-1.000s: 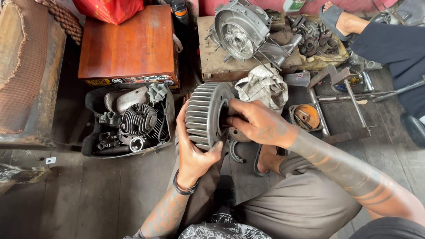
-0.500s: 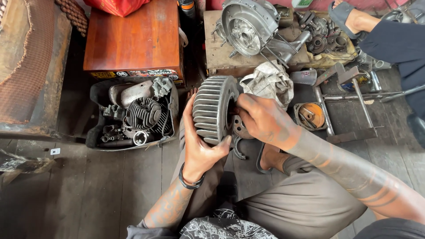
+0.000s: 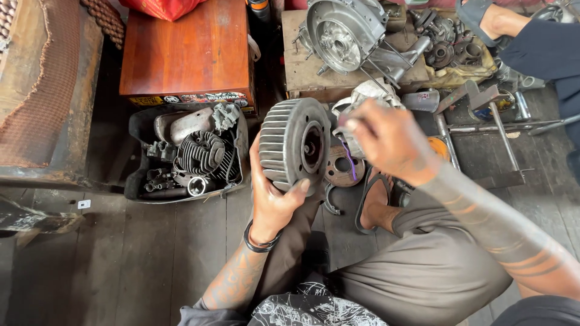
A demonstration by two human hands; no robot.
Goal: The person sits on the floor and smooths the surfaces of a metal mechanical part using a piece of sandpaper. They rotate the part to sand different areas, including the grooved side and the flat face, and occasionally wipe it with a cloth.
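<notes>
So, you sit on a dark, worn plank floor, legs folded, grey trousers filling the near right. Your left hand clamps the finned metal drum from below, thumb on its near rim, fingers wrapped behind; the drum stands on edge just above your knee, centre of the scene, open hub facing right. Your right hand hangs just right of the drum, not touching it, blurred; fingers curled loosely, and you can't tell whether they pinch anything. A purple streak shows under it, too blurred to name.

On the floor behind the drum lies a rusty round plate with holes, and a sandal on your foot just right of it. To the left, a black tray holds a finned cylinder and small engine bits. Beyond it, a red-brown wooden box stands on the floor, red cloth at its far edge. Far left, a low wooden bench with a worn woven covering.

Far centre, a wooden block carries an aluminium engine casing and greasy parts. A pale rag sits between the block and your right hand. Right of that, metal bars and a stand frame lie on the planks. Top right, another person's foot in a sandal and a dark trouser leg.
</notes>
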